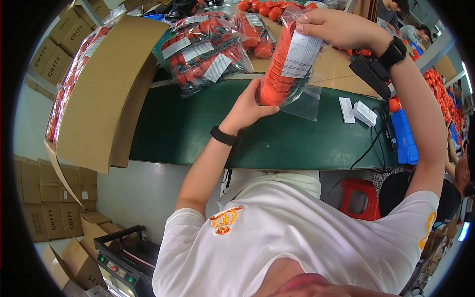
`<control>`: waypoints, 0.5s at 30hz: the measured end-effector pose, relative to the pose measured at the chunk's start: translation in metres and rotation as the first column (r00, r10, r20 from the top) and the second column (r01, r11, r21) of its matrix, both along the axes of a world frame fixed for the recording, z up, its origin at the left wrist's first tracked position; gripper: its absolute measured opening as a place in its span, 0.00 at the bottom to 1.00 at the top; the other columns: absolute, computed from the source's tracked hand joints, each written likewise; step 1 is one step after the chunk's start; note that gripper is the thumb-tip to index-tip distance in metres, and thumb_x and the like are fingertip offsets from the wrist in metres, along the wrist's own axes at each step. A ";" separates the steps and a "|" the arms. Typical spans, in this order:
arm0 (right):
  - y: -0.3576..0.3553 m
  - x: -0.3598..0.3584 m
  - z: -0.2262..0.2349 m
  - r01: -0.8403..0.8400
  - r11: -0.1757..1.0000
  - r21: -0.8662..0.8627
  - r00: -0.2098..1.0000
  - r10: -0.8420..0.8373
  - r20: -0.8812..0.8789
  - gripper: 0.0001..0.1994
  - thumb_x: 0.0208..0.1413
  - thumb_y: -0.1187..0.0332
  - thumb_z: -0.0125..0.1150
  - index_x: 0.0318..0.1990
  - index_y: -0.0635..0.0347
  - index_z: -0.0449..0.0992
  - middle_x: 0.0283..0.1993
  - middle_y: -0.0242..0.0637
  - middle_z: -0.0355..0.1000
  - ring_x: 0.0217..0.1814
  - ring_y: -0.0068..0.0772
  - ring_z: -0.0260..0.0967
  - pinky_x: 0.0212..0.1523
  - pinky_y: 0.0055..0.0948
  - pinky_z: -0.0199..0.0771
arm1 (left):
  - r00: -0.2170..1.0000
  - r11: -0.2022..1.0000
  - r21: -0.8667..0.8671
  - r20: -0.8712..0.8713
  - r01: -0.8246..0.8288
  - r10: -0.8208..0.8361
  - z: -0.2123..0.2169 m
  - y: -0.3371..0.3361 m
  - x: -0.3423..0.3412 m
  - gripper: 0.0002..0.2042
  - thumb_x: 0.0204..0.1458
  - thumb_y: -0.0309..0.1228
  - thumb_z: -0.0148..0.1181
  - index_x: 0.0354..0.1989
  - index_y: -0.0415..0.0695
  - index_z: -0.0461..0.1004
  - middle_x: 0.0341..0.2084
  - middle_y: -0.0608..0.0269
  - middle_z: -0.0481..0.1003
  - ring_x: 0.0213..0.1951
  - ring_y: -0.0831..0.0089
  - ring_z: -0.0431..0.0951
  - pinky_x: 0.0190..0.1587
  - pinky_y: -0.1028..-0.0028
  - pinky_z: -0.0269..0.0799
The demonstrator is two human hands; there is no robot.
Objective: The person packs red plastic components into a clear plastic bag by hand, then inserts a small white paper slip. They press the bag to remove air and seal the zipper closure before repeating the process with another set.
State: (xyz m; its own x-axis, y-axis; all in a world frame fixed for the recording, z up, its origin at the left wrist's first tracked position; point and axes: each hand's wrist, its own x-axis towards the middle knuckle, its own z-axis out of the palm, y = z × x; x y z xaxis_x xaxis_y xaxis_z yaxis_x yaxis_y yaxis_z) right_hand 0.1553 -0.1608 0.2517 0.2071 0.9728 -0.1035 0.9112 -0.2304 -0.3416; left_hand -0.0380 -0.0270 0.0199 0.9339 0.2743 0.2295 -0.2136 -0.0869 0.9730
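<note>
Above the green table I hold a clear plastic bag point(278, 74) packed with a stack of round orange-red pieces, tilted with its top to the right. A white printed label point(301, 52) covers part of its front. My left hand point(252, 105) is wrapped round the lower end of the bag. At the upper end, my right hand point(329, 28) grips the bag beside the label. The bag's loose clear plastic hangs below the stack. Several filled bags point(205, 54) with orange and dark pieces and white labels lie just beyond my left hand.
An open cardboard box point(106, 94) full of bags stands on the left. White label stacks point(365, 114), a black cable point(368, 151) and a blue bin point(405, 138) are on the right of the green table point(198, 123). A red stool point(360, 198) stands below. People work at the right.
</note>
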 end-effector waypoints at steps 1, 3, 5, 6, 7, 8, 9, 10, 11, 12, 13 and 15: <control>-0.001 -0.006 -0.001 0.008 0.999 0.041 1.000 -0.008 0.001 0.19 0.65 0.53 0.57 0.47 0.63 0.75 0.35 0.34 0.76 0.37 0.24 0.70 0.39 0.29 0.71 | 1.000 1.000 -0.009 0.001 -0.012 0.012 0.000 -0.001 0.002 0.38 0.43 0.21 0.73 0.64 0.36 0.59 0.56 0.57 0.71 0.58 0.71 0.72 0.63 0.69 0.67; -0.002 -0.011 0.000 0.016 0.996 0.084 1.000 -0.016 0.005 0.18 0.66 0.55 0.57 0.46 0.63 0.75 0.34 0.34 0.76 0.36 0.24 0.70 0.38 0.29 0.71 | 1.000 0.999 -0.035 0.015 -0.019 0.019 -0.001 -0.003 0.005 0.38 0.43 0.20 0.73 0.64 0.36 0.59 0.55 0.57 0.71 0.57 0.71 0.72 0.62 0.69 0.67; -0.003 -0.014 0.002 -0.055 0.998 0.038 0.998 0.055 -0.010 0.15 0.66 0.59 0.58 0.45 0.63 0.75 0.32 0.34 0.75 0.35 0.25 0.71 0.38 0.29 0.72 | 0.999 0.998 -0.059 0.029 -0.024 0.026 -0.001 -0.002 0.007 0.38 0.43 0.20 0.73 0.63 0.36 0.59 0.55 0.57 0.71 0.57 0.71 0.72 0.62 0.69 0.68; 0.001 -0.019 0.009 -0.056 0.998 0.036 0.998 0.056 -0.011 0.15 0.66 0.59 0.58 0.45 0.63 0.75 0.32 0.34 0.75 0.35 0.25 0.71 0.38 0.29 0.72 | 0.999 0.997 -0.078 0.036 -0.019 0.022 -0.001 -0.001 0.007 0.38 0.44 0.19 0.73 0.64 0.36 0.59 0.56 0.58 0.70 0.58 0.71 0.71 0.62 0.68 0.67; 0.007 -0.028 0.021 -0.045 0.996 -0.078 0.998 0.048 0.037 0.14 0.62 0.61 0.61 0.43 0.65 0.78 0.36 0.39 0.77 0.37 0.28 0.73 0.39 0.31 0.73 | 0.999 0.995 -0.097 0.042 -0.014 0.019 0.000 -0.001 0.007 0.38 0.44 0.18 0.72 0.65 0.36 0.58 0.57 0.58 0.69 0.59 0.71 0.70 0.63 0.68 0.66; 0.011 -0.033 0.027 -0.028 0.981 -0.191 0.995 0.045 0.085 0.13 0.59 0.63 0.64 0.41 0.66 0.80 0.39 0.43 0.80 0.38 0.32 0.75 0.40 0.32 0.75 | 0.999 0.995 -0.098 0.041 -0.016 0.020 0.000 0.000 0.007 0.38 0.44 0.18 0.72 0.65 0.36 0.58 0.57 0.58 0.69 0.59 0.71 0.70 0.63 0.68 0.66; 0.010 -0.030 0.025 -0.025 0.981 -0.190 0.995 0.042 0.086 0.13 0.59 0.63 0.64 0.41 0.66 0.80 0.39 0.43 0.80 0.38 0.32 0.75 0.40 0.32 0.75 | 0.999 0.995 -0.097 0.031 -0.022 0.025 0.001 -0.001 0.008 0.38 0.45 0.18 0.72 0.65 0.36 0.58 0.57 0.59 0.70 0.58 0.71 0.71 0.63 0.68 0.66; 0.010 -0.025 0.021 -0.073 0.990 -0.121 0.992 0.085 0.092 0.13 0.60 0.63 0.62 0.40 0.66 0.79 0.38 0.44 0.79 0.38 0.34 0.75 0.40 0.34 0.74 | 0.999 0.995 -0.096 0.021 -0.029 0.031 0.001 -0.001 0.009 0.38 0.45 0.18 0.72 0.65 0.36 0.58 0.57 0.59 0.70 0.58 0.71 0.71 0.63 0.68 0.66; 0.009 -0.021 0.018 -0.122 0.991 -0.051 0.987 0.127 0.102 0.13 0.61 0.63 0.59 0.39 0.67 0.79 0.37 0.46 0.78 0.38 0.35 0.75 0.40 0.35 0.73 | 0.999 0.995 -0.096 0.022 -0.027 0.030 0.003 0.000 0.011 0.38 0.45 0.18 0.72 0.65 0.36 0.58 0.57 0.59 0.70 0.58 0.71 0.71 0.63 0.68 0.66; 0.009 -0.022 0.019 -0.124 0.991 -0.052 0.986 0.128 0.102 0.13 0.61 0.63 0.59 0.39 0.67 0.79 0.37 0.46 0.78 0.38 0.35 0.75 0.40 0.35 0.73 | 0.999 0.994 -0.104 0.021 -0.023 0.025 0.004 0.001 0.012 0.38 0.46 0.19 0.72 0.65 0.36 0.58 0.56 0.59 0.70 0.58 0.71 0.71 0.63 0.68 0.66; 0.008 -0.023 0.019 -0.137 0.990 -0.025 0.985 0.139 0.101 0.12 0.62 0.64 0.58 0.39 0.66 0.79 0.36 0.45 0.78 0.37 0.36 0.74 0.41 0.36 0.74 | 1.000 0.993 -0.113 0.020 -0.018 0.021 0.004 0.001 0.013 0.38 0.46 0.20 0.72 0.66 0.36 0.58 0.56 0.60 0.71 0.58 0.71 0.72 0.63 0.68 0.67; 0.009 -0.026 0.022 -0.153 0.988 0.002 0.983 0.152 0.100 0.12 0.63 0.64 0.56 0.40 0.66 0.78 0.36 0.45 0.78 0.37 0.38 0.74 0.41 0.37 0.74 | 0.999 0.992 -0.124 0.041 -0.015 0.020 0.003 0.003 0.017 0.38 0.46 0.21 0.73 0.65 0.35 0.58 0.55 0.59 0.71 0.56 0.71 0.73 0.61 0.69 0.69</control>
